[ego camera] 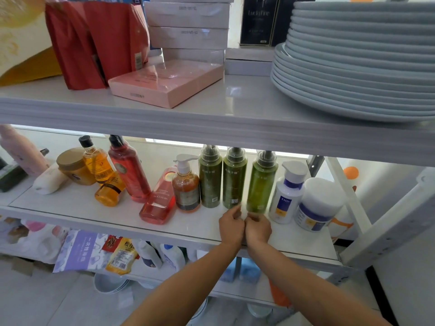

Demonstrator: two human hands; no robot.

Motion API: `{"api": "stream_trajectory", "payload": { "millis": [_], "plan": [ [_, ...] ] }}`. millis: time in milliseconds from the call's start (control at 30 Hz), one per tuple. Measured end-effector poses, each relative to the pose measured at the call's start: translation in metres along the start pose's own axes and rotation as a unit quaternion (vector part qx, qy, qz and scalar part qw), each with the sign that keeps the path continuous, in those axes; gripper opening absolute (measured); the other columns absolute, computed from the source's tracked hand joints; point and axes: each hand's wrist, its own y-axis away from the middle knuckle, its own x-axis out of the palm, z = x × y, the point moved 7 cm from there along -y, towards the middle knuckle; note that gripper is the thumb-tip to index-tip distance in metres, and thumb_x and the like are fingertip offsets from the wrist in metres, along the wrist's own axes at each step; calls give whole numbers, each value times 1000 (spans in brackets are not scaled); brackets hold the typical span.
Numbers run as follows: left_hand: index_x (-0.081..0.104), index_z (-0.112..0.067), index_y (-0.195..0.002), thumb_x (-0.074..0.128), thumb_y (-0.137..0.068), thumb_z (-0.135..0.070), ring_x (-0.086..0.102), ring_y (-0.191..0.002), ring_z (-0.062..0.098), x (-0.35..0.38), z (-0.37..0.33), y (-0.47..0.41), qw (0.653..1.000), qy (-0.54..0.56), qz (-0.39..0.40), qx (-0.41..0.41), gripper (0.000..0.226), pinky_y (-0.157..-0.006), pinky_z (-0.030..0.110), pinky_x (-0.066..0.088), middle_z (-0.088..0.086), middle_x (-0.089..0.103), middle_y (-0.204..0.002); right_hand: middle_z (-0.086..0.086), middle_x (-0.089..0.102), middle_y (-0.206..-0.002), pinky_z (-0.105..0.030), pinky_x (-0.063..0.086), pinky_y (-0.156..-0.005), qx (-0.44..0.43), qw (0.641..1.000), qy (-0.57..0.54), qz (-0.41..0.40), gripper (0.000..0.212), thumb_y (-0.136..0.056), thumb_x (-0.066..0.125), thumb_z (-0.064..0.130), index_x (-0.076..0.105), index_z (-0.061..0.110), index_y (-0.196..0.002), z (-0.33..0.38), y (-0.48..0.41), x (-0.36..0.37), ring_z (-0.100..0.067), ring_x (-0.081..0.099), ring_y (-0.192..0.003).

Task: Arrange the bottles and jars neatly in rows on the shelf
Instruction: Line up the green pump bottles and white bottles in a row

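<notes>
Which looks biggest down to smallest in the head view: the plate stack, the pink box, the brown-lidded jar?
1. Plate stack, by far the largest.
2. Pink box.
3. Brown-lidded jar, though it sits on the lower shelf, so its true size is unsure.

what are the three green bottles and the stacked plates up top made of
The three tall green bottles look like translucent glossy plastic: light glows through the liquid, and each has a clear cap over its pump. The stacked pale grey-blue plates look like glazed ceramic, with a smooth, soft sheen on thick rims, though melamine is possible.
</notes>
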Motion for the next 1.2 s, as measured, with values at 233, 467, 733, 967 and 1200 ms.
{"api": "stream_trajectory", "payload": {
  "millis": [233,467,733,967,1200],
  "plan": [
    [49,-9,-135,42,-84,10,53,-120,22,-40,3,-6,994,5,-106,2,55,-106,34,41,9,56,-133,-4,56,-132,-40,42,-106,-52,995,-15,89,51,-90,37,-2,48,21,-134,11,13,43,-21,53,-119],
    [44,-19,-141,43,-87,8,53,-115,17,-35,-5,-9,999,18,-36,37,60,-102,31,42,7,55,-135,5,48,-137,-31,36,-107,-64,992,-32,106,49,-99,37,15,28,32,-144,23,12,50,-16,51,-120],
    [39,-25,-143,44,-90,5,49,-127,25,-27,-4,-15,998,53,-2,20,61,-111,39,36,10,52,-140,-3,56,-134,-33,39,-100,-28,985,-74,155,52,-94,43,47,38,27,-142,11,1,63,-21,57,-114],
    [48,-21,-139,45,-95,-7,56,-120,20,-27,-5,-11,992,124,1,8,46,-109,35,39,9,60,-130,2,52,-135,-14,34,-90,-80,986,-81,121,51,-97,37,48,39,25,-142,28,8,60,-4,55,-94],
    [51,-23,-137,48,-92,-18,57,-118,17,-25,-4,-7,992,125,1,3,45,-109,39,40,7,64,-126,-7,55,-135,-25,35,-100,-34,993,-63,92,40,-101,36,23,41,21,-140,23,12,52,-15,56,-110]
  ]
}}
